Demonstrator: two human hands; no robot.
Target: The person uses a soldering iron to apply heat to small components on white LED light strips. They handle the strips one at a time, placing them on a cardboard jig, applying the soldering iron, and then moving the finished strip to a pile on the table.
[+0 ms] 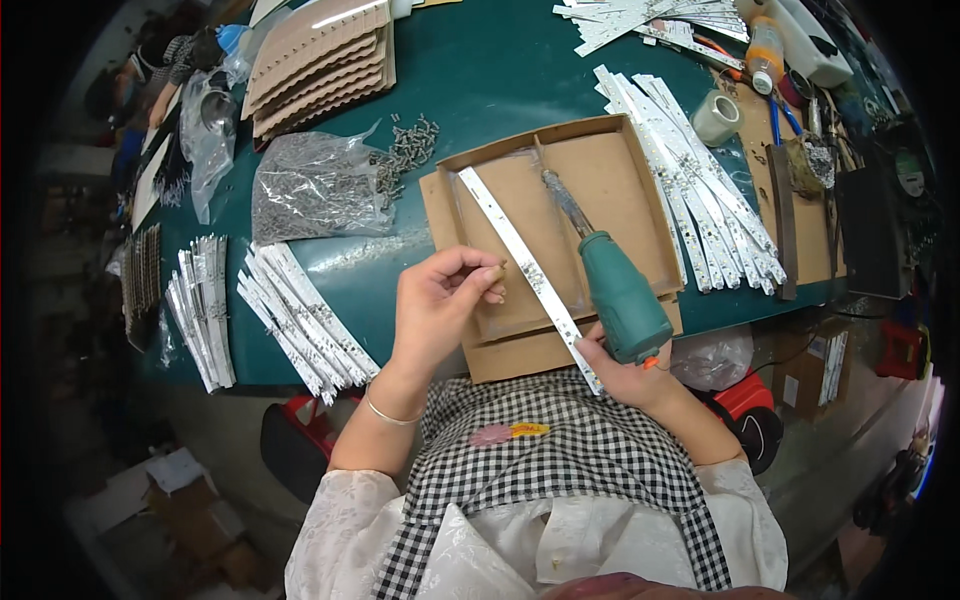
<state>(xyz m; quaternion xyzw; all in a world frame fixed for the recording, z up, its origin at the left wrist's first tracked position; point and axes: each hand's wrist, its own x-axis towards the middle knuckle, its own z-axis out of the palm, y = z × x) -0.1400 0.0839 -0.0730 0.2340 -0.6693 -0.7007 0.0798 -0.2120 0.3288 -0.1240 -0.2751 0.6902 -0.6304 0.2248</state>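
A narrow white LED strip board (518, 252) lies slantwise over the shallow cardboard tray (560, 133). Its near end is held under the thumb of my right hand (640, 382). A green-bodied hand tool (625, 300) with a long metal shaft points away across the tray. Its near end rests at my right palm; whether those fingers also grip it is hidden. To the left of the strip, my left hand (440, 300) is raised over the tray edge, thumb and fingertips pinched. What they hold, if anything, is too small to make out.
Small metal screws (410, 142) spill from a clear plastic bag (315, 190) on the left. Bundles of white strips (305, 315) lie left, with more strips (700, 200) on the right. Stacked corrugated sheets (320, 60) stand far left. A tape roll (717, 118) sits beside tools.
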